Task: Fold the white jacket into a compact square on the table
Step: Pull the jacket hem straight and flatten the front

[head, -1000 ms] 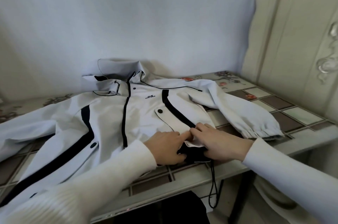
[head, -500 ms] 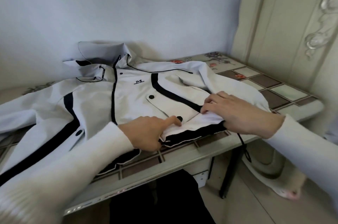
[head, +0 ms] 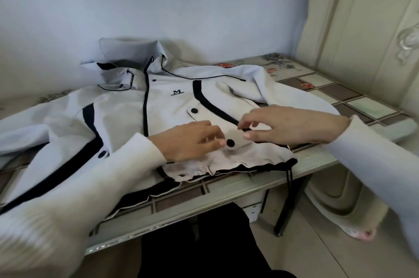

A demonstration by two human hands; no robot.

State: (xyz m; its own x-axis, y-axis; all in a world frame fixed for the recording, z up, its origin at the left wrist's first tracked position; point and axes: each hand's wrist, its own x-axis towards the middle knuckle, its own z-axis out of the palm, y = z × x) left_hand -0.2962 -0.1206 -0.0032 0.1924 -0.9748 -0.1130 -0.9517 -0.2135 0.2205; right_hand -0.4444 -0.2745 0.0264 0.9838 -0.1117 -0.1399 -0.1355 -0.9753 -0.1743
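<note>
white jacket (head: 127, 116) lying front-up, spread on the tiled table (head: 328, 87), hem now unfolded flat at the near edge. left hand (head: 188, 141) and right hand (head: 288, 127) having released the hem, hovering over the pocket flap, fingers loosely apart, gripping nothing.

- This looks like a room in a home, not a shop or a workshop.
- A plain pale wall (head: 158, 5) runs behind a small table (head: 353, 101) whose top is patterned with tile squares and printed flowers.
- On the right stands cream panelling (head: 362, 28) with a moulded ornament (head: 408, 44), like a household door or wardrobe.
- A white jacket (head: 181, 101) lies spread on the table, an everyday laundry sight.
- The floor (head: 306, 243) under the table is pale tile.
</note>
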